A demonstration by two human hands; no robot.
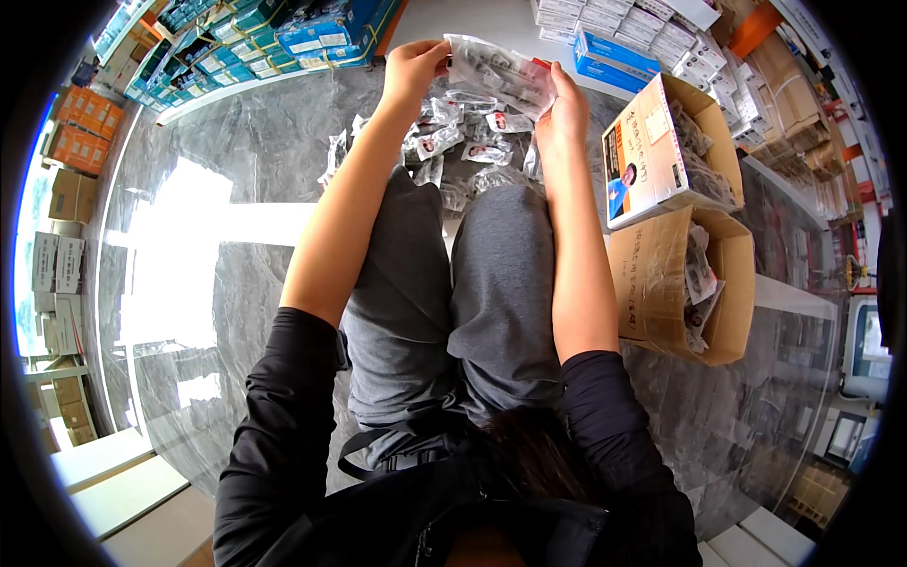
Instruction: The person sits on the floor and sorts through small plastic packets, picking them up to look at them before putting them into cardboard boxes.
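My left hand (416, 74) pinches the left end of a clear plastic bag (494, 74) with contents that I cannot make out clearly. My right hand (564, 115) grips the bag's right end, where a small red patch shows. The bag is held up over a spread of several small bagged items (437, 143) with white labels on the floor, just beyond my grey-trousered knees (498, 265).
Two open cardboard boxes (647, 293) (638, 156) holding bagged items stand at my right. Teal boxes (321, 33) are stacked at the back left, white cartons (652, 19) and a blue box (605, 61) at the back right. Orange boxes (83, 125) line the left side.
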